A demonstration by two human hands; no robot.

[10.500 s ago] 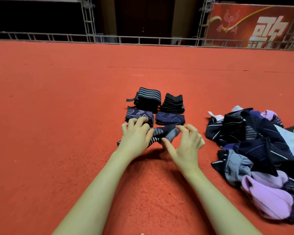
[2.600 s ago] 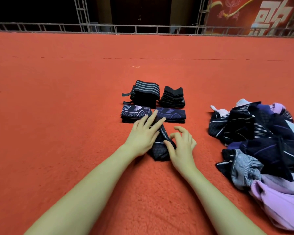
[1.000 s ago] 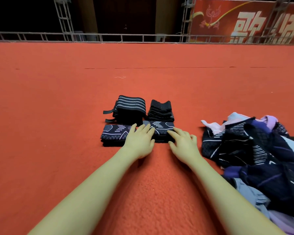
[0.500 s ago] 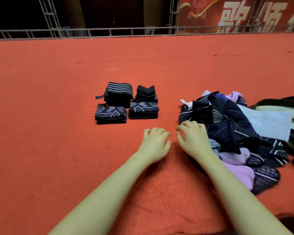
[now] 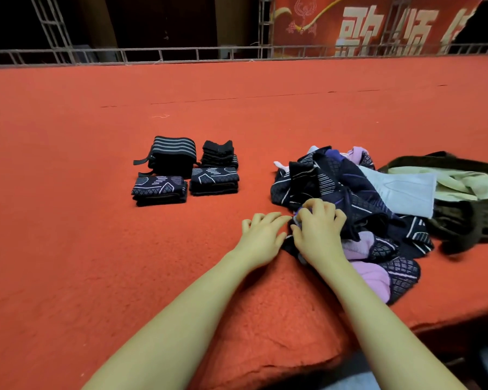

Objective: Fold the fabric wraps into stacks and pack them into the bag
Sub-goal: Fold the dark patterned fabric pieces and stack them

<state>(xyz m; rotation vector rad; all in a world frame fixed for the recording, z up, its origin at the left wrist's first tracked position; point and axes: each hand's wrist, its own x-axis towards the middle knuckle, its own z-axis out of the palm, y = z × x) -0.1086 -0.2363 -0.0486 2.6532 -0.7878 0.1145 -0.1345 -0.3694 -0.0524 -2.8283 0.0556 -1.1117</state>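
Note:
Several folded stacks sit on the red carpet: a striped black stack (image 5: 174,154), a plain black stack (image 5: 219,153), and two navy patterned stacks (image 5: 159,190) (image 5: 214,180) in front of them. A loose pile of dark, navy and lilac wraps (image 5: 347,198) lies to the right. My right hand (image 5: 317,232) curls its fingers round a wrap at the pile's near left edge. My left hand (image 5: 261,237) rests flat on the carpet beside it, fingers relaxed. A dark olive bag (image 5: 468,218) with a pale lining lies behind the pile at the far right.
A pale blue-white cloth (image 5: 403,190) lies over the pile's back. The red carpet (image 5: 68,249) ends in a raised edge at the lower right. A metal railing (image 5: 181,53) and a red banner (image 5: 378,23) stand along the far side.
A folded wrap was laid on the right navy stack. Both hands then drew back and moved right; my right hand has reached into the loose pile and taken hold of a wrap.

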